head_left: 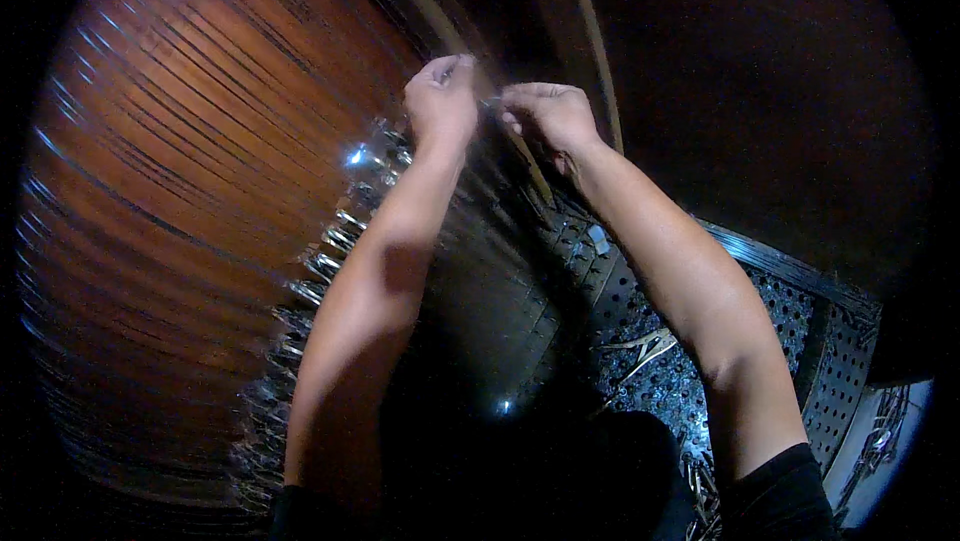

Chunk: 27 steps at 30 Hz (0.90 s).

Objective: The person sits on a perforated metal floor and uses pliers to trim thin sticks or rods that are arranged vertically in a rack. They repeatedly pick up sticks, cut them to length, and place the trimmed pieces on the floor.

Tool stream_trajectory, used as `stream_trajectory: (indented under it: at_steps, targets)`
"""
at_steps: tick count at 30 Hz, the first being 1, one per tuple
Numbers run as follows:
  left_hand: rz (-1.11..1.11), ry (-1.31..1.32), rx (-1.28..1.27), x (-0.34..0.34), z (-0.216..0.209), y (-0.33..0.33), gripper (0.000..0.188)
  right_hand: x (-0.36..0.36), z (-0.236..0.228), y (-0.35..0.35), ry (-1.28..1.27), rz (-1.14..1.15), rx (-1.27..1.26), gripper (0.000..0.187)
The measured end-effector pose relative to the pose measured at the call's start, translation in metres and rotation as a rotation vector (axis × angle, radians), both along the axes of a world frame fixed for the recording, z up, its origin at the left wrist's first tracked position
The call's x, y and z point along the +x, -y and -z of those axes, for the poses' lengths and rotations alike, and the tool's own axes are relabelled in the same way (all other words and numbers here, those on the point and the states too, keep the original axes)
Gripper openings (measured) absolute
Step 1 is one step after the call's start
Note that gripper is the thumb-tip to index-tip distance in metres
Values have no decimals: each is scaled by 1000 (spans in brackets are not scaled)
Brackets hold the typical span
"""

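My left hand (443,96) is raised at the upper middle, its fingers closed in a pinch. What they hold, if anything, is too blurred to make out. Just right of it, my right hand (550,113) is pinched too, pointing toward the left one. At its fingertips a small shiny thin piece (492,101) shows, too small to name. Left of my arms spreads a large curved reddish-brown surface (200,121) with many dark, thin lines across it. Along its near edge runs a row of shiny metal pieces (325,263), partly behind my left forearm.
Below my right forearm lies a perforated metal platform (618,306) scattered with small bits. A slim tool with two arms (648,349) rests there, beside a small pale block (598,239). Long brownish strips (595,31) rise behind my hands. Dark surroundings hide much else.
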<state>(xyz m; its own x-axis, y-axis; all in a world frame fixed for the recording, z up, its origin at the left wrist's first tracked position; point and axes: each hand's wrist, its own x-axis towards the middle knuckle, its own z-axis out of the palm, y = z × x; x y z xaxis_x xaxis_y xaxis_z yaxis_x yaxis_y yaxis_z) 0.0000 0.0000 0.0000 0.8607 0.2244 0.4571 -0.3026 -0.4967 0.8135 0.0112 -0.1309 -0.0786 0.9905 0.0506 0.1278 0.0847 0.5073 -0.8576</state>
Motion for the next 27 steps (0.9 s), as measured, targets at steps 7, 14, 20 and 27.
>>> stream_trajectory:
  at_steps: [7, 14, 20, 27]
  targets:
    - [63, 40, 59, -22, 0, 3, 31, -9, -4, -7, 7, 5, -41, 13]
    - [115, 0, -36, -29, -3, 8, 26, -15, -7, -8, 32, -6, 19, 19]
    - [102, 82, 39, -24, 1, 2, 27, -31, -16, -4, -50, -30, 25, 12]
    - [116, 75, 40, -28, 2, 5, 27, -42, -18, -2, -56, -20, 129, 13]
